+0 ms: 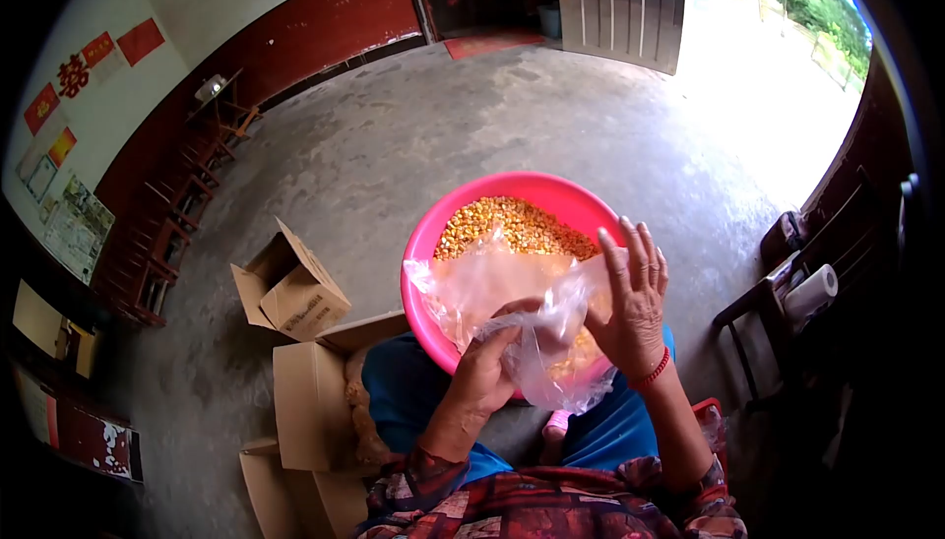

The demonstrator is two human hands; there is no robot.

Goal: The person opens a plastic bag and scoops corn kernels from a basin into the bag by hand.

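Observation:
A pink basin (583, 202) of yellow-orange corn kernels (512, 222) is in front of me, at my knees. Across its nearer half lies a clear plastic bag (480, 281), crumpled and hanging over the near rim. My left hand (484, 370) is closed on a gathered part of the bag, its fingertips partly hidden by the film. On the right side, my right hand (635, 308) is open with its fingers stretched upward, beside the bag and over the basin's right rim. Whether its thumb touches the film I cannot tell.
Opened cardboard boxes (300, 396) stand to my left, one holding something in plastic. Another open carton (295, 293) sits beyond them. A wooden chair (758, 308) with a white paper roll (812, 288) is at right. Chairs (172, 234) line the left wall.

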